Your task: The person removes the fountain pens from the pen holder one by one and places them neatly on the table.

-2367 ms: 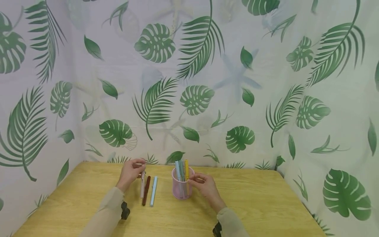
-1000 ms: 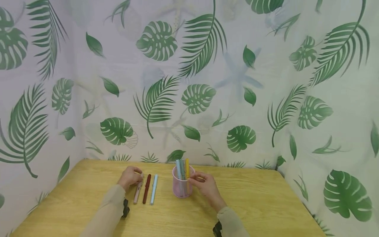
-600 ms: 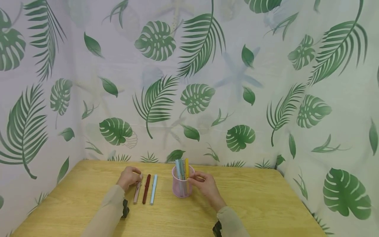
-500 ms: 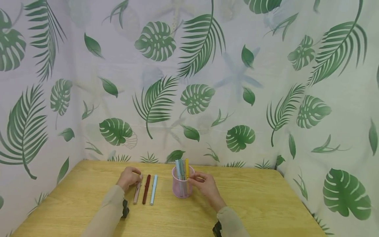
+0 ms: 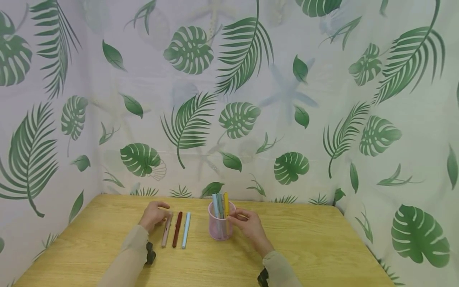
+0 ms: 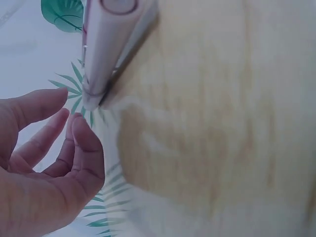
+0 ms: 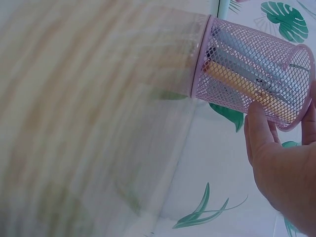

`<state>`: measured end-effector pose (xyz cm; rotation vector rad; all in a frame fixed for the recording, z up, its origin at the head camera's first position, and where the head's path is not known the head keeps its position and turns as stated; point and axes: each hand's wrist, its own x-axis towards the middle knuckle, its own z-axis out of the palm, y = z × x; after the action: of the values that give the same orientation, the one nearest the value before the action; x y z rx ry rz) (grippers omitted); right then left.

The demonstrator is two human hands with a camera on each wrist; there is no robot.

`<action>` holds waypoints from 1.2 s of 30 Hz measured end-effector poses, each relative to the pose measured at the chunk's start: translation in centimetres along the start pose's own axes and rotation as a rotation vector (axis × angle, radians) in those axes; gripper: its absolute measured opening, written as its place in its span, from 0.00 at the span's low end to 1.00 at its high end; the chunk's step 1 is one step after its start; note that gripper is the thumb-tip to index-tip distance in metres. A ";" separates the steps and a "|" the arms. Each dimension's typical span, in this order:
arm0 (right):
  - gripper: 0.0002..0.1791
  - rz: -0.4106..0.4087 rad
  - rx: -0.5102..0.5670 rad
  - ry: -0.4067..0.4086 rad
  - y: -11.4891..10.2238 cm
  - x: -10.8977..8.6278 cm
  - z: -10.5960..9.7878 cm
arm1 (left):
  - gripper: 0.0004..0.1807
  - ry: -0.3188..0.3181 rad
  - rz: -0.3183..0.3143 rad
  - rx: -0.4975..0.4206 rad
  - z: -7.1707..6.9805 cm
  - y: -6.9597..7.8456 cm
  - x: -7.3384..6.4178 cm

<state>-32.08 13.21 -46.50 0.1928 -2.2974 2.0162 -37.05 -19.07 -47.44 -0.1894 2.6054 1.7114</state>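
On the table lie three pens side by side: a pale pink pen, a dark red pen and a light blue pen. My left hand is at the far end of the pink pen. In the left wrist view a gap separates its relaxed fingers and thumb from the pink pen. My right hand grips the rim of a pink mesh pen cup, the thumb against its outer wall. Upright inside the cup are blue, green-grey and yellow pens; their lower parts show through the mesh.
The wooden table ends at a leaf-printed curtain close behind the cup. More curtain hangs along the left and right sides. A dark camera mount is on each wrist.
The pink pen was lowered from a tilt to lie flat left of the red pen. My left hand has since let go and shifted slightly left. My right hand stays at the cup.
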 end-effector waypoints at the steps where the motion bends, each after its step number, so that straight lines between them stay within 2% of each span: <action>1: 0.13 0.003 0.003 0.001 -0.1 0.0 0.0 | 0.20 0.010 0.009 -0.005 0.0 0.1 0.0; 4: 0.14 0.009 0.007 0.001 -0.3 -0.1 0.0 | 0.18 0.035 0.069 -0.001 0.1 0.4 0.1; 9: 0.13 0.012 -0.005 -0.010 0.0 0.1 -0.1 | 0.16 0.024 0.132 -0.048 0.6 1.3 -0.2; 14: 0.11 0.006 0.004 -0.028 0.4 0.3 -0.1 | 0.14 0.043 0.148 -0.053 1.1 2.1 -0.5; 18: 0.13 0.007 0.002 -0.026 0.3 0.1 -0.1 | 0.12 0.072 0.166 -0.094 1.8 2.5 -0.6; 27: 0.15 0.004 -0.015 -0.024 0.4 -0.1 -0.1 | 0.10 0.099 0.184 -0.174 4.3 3.4 -0.9; 36: 0.14 0.009 -0.017 -0.028 -0.9 -0.5 -0.1 | 0.10 0.062 0.228 -0.213 6.2 5.0 -1.2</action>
<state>-31.42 13.17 -45.66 0.2115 -2.3355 2.0094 -36.75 -11.35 -45.24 0.0557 2.5688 2.0908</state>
